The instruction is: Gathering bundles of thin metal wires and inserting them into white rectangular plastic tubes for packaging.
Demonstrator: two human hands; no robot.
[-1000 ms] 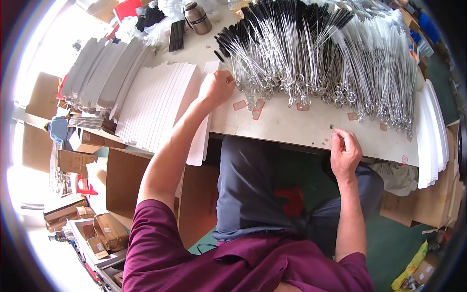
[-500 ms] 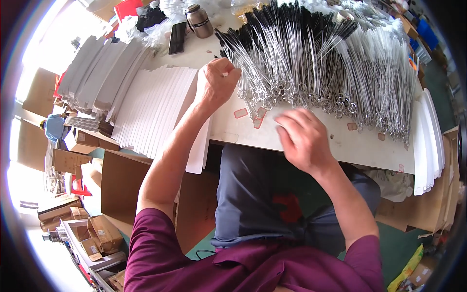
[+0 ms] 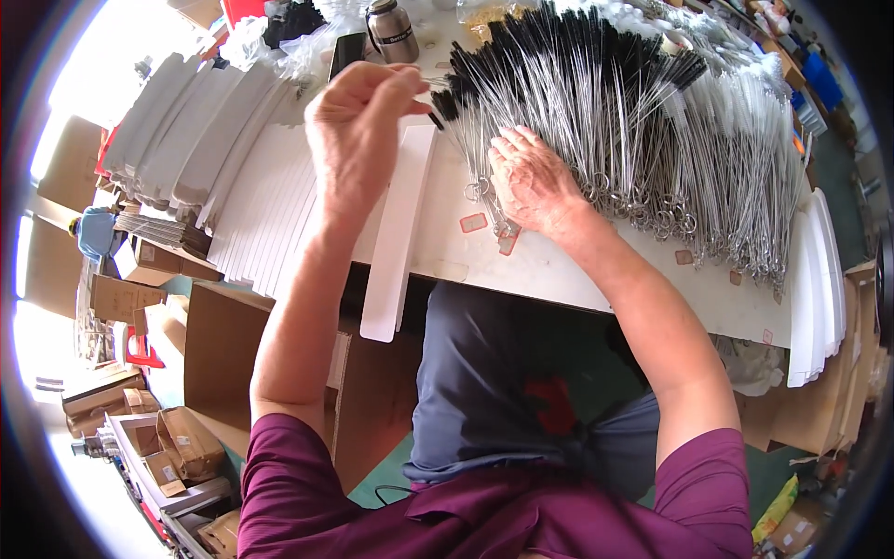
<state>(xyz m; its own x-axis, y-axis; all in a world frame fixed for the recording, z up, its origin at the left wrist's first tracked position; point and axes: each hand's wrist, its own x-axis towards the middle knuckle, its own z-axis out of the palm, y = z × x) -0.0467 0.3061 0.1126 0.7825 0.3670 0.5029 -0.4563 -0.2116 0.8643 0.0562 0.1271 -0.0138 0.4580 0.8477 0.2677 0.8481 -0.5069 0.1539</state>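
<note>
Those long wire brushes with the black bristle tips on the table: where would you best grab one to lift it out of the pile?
Probably by a wire brush's ring end, coming from the table's near edge. The rings lie spread and exposed there beside the right hand, while the black bristles at the far end are tightly bunched.

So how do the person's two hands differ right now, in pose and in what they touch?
The left hand is raised off the white table, fingers pinched on a thin wire brush with a black tip; the right hand lies palm down, fingers spread, on the pile of black-tipped wire brushes. The left hand hangs above the long white card strip; the right is beside it. Both are bare.
</note>
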